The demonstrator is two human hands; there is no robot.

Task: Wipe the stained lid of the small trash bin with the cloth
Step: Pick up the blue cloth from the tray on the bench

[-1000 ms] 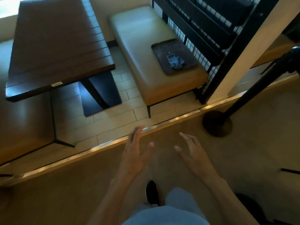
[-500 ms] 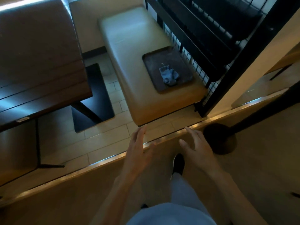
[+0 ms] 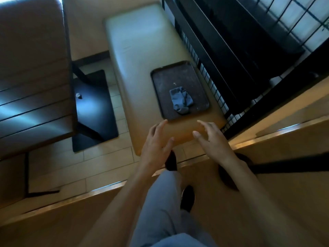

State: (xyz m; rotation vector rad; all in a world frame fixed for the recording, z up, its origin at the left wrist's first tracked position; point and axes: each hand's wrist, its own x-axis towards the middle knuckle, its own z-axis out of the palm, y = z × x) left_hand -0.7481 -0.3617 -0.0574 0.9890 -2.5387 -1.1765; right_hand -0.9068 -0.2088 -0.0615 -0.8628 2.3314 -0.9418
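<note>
A crumpled grey-blue cloth (image 3: pixel 181 100) lies on a dark, dusty rectangular tray-like lid (image 3: pixel 160 81) that rests on the near end of a tan padded bench (image 3: pixel 135 50). Both my hands hover over the bench's near edge, just short of the dark lid. My left hand (image 3: pixel 156 139) is empty with fingers spread, its fingertips close to the lid's near left corner. My right hand (image 3: pixel 211 138) is also empty and open, below the lid's near right side. No trash bin body shows.
A dark slatted wooden table (image 3: pixel 33 97) with a black base plate (image 3: pixel 92 111) stands to the left. Black railing with wire mesh (image 3: pixel 213 81) runs along the bench's right side. A metal floor strip (image 3: pixel 106 188) and a black post base (image 3: pixel 229 175) lie near my feet.
I have stepped forward over the metal floor strip toward the bench. Both open hands moved up from above the floor to the bench's near edge, close to the dark lid and cloth.
</note>
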